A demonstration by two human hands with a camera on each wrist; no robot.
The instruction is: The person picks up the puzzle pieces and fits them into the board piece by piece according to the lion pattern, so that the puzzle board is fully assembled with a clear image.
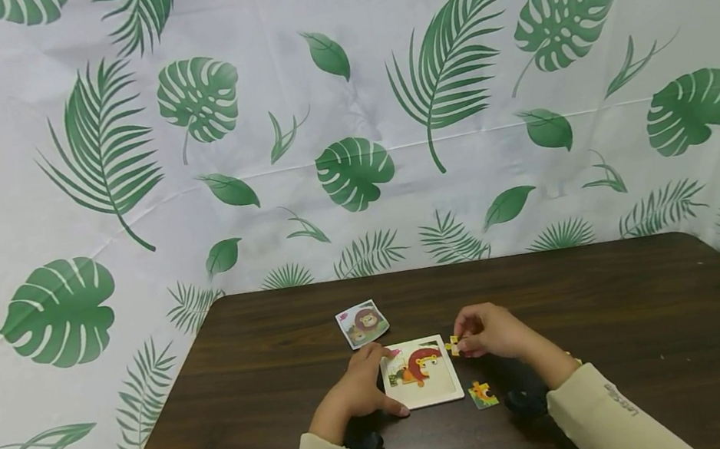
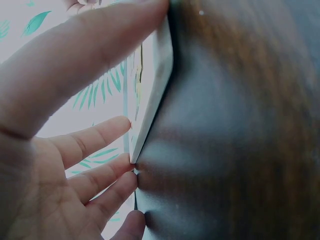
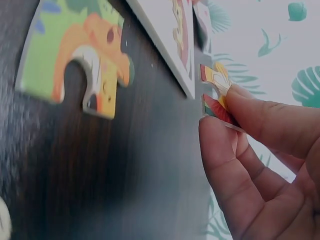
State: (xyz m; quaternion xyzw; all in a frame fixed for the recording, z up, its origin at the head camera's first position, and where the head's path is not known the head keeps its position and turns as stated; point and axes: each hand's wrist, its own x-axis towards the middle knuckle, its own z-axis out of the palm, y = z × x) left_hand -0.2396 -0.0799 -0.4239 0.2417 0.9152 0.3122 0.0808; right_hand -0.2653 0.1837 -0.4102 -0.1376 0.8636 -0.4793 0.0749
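Observation:
A pale square puzzle tray (image 1: 436, 395) lies flat on the table, with part of a red-maned lion picture fitted in it. My left hand (image 1: 355, 387) spreads along its left side, thumb at the near edge and fingertips touching the rim; in the left wrist view the fingers look nearly straight. Just off the tray's right side, my right hand (image 1: 493, 332) pinches a puzzle piece (image 3: 216, 107) with red, yellow and green print between thumb and fingers. Closer to me, a loose orange-and-green puzzle piece (image 1: 482, 395) lies to the right of the tray.
A small picture card (image 1: 362, 324) showing a lion lies beyond the tray, to the left. Something small and yellow (image 1: 575, 358) peeks out beside the right sleeve. The dark wooden table (image 1: 270, 370) ends at a leaf-printed cloth (image 1: 342, 103) behind.

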